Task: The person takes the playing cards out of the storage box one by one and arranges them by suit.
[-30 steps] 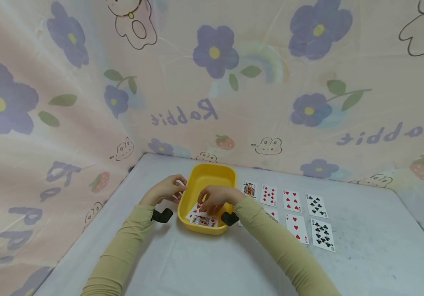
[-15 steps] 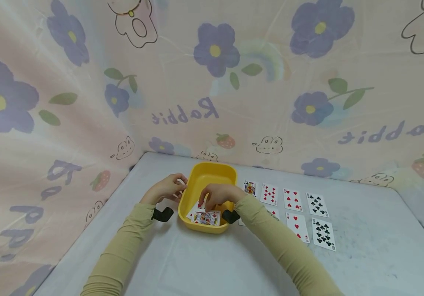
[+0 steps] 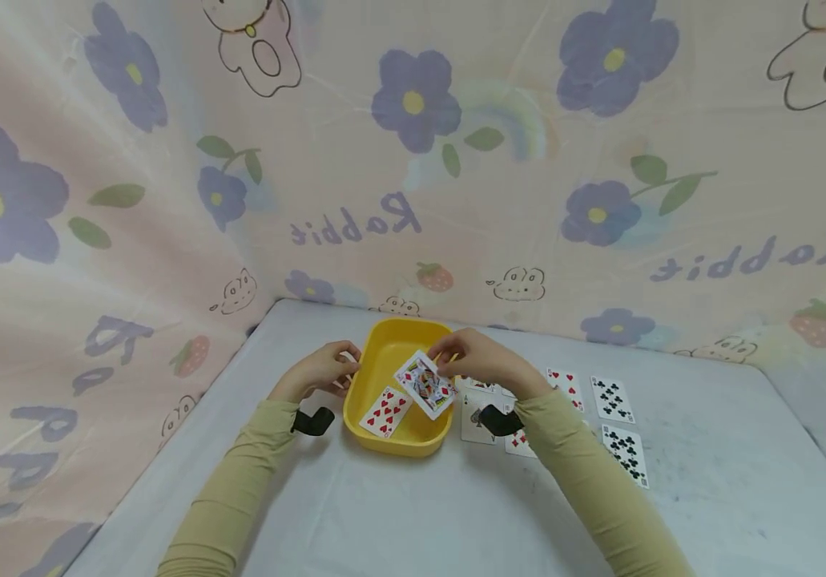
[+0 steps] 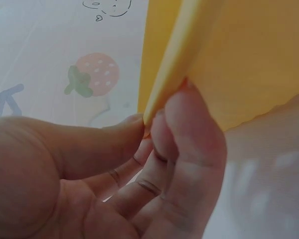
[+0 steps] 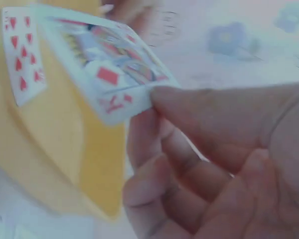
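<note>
A yellow plastic tray (image 3: pixel 400 330) stands on the table between the hands. My left hand (image 3: pixel 320 371) pinches its left rim with thumb and forefinger, as the yellow wall (image 4: pixel 249 59) in the left wrist view shows. Over the tray's right side, my right hand (image 3: pixel 483 362) holds a tilted diamonds face card (image 3: pixel 425 385) by one edge. In the right wrist view, the thumb and fingers pinch that playing card (image 5: pixel 109 55) near its corner. Face up on the tray floor lies a hearts card (image 3: pixel 385 413), apart from the held one.
Face-up playing cards lie in two rows right of the tray, among them an ace of spades (image 3: pixel 477 417) and clubs cards (image 3: pixel 612 399). My right forearm (image 3: pixel 593 473) hides part of them. A patterned curtain (image 3: pixel 355 160) hangs behind and to the left of the table (image 3: pixel 369 513).
The right hand has lifted the diamonds face card off the tray floor and moved up and right with it, uncovering the hearts card. The left hand stays at the rim.
</note>
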### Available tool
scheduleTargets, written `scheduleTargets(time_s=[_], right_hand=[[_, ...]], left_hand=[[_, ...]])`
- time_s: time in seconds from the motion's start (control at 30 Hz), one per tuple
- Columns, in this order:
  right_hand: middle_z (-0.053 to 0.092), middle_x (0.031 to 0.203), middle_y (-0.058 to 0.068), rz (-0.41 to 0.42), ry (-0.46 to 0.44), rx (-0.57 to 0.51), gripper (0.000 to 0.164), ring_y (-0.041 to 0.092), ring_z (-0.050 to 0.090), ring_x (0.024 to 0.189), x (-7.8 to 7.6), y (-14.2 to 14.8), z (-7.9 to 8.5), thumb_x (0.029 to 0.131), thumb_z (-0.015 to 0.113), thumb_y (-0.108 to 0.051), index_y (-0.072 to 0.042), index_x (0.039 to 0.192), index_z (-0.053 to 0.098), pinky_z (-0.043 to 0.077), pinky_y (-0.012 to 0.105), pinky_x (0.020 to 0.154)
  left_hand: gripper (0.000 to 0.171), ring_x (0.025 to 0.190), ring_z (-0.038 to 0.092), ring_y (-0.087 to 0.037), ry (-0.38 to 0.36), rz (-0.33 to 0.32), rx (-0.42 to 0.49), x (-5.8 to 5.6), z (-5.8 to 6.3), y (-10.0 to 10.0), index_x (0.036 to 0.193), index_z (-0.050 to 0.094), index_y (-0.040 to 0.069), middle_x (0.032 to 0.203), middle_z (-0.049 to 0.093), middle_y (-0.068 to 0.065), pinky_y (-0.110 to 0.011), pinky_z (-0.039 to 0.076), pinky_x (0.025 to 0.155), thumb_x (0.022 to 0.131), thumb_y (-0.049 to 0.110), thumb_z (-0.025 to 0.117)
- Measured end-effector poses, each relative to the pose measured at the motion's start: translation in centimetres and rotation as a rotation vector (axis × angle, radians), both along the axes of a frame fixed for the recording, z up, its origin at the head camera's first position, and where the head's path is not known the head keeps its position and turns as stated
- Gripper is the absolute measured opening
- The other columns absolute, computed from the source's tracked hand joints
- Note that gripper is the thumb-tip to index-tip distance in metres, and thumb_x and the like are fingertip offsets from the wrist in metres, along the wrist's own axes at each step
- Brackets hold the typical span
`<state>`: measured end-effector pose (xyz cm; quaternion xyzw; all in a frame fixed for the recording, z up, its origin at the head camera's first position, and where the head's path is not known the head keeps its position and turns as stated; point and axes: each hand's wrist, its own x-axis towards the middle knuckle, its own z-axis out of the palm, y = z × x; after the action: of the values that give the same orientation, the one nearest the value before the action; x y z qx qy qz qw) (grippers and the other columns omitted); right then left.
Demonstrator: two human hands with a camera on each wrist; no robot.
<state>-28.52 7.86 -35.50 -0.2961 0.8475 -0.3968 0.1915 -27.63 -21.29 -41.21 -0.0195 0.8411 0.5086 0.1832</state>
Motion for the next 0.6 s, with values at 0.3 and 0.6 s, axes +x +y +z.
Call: scheduleTargets(time_s=[0.3,0.6], right_hand=[[0.06,0.089,0.01,-0.166,-0.041,-0.133,0.029,0.025,0.061,0.079,2.9,8.1,-0.4,0.089,0.067,-0.007,0.002,0.114,0.058,0.048,0.03,0.062],[0.061,0.09,0.01,-0.248,-0.074,-0.12,0.036,0.031,0.061,0.079,6.2,13.5,-3.4,0.089,0.067,-0.007,0.002,0.119,0.049,0.047,0.03,0.057]], left_hand=[[0.019,0.065,0.055,-0.018,0.004,0.005,-0.018,0.1,0.0,0.1,0.117,0.05,0.004,0.084,0.058,-0.011,-0.032,0.057,0.059,0.1,0.012,0.051],[0.021,0.066,0.055,-0.018,0.008,0.001,-0.016,0.0,0.0,0.2,0.12,0.048,0.004,0.089,0.058,-0.015,-0.032,0.057,0.06,0.1,0.012,0.05]])
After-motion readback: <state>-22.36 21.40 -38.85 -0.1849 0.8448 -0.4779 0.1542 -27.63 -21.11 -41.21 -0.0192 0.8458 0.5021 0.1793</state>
